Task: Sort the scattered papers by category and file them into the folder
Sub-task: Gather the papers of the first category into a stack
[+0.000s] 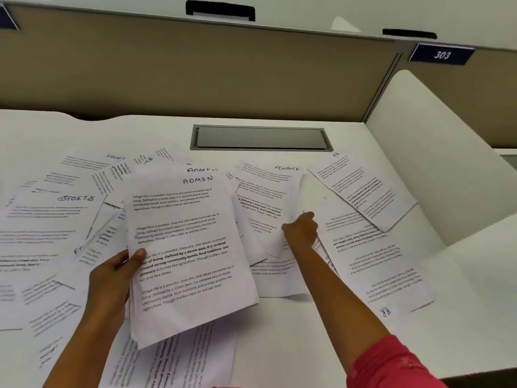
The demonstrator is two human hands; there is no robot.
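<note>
The left hand [112,278] grips a stack of sheets headed ADMIN [181,247]. Its thumb is pressed on the top page and its fingers are curled underneath, holding the stack tilted above the front-left part of the desk [293,331]. The right hand [300,228] is clenched on the right edge of a sheet headed FINANCE [265,197], and that edge curls up off the desk at the middle. More printed pages lie under and just beside the FINANCE sheet.

Toward the right edge of the desk, a sheet headed HR [361,189] lies slanted. A second HR sheet [377,264] lies upside down nearer the front, touching the arm's pink sleeve [397,365] side. Sheets headed SPORTS [56,214] overlap in a loose spread across the left side, reaching the left edge. Further pages lie at the front edge beneath the ADMIN stack.

A grey cable flap [260,138] is set into the desk at the middle of its back edge. Behind it stands a tan partition [195,74] with a blue plate reading 303 [442,55].
</note>
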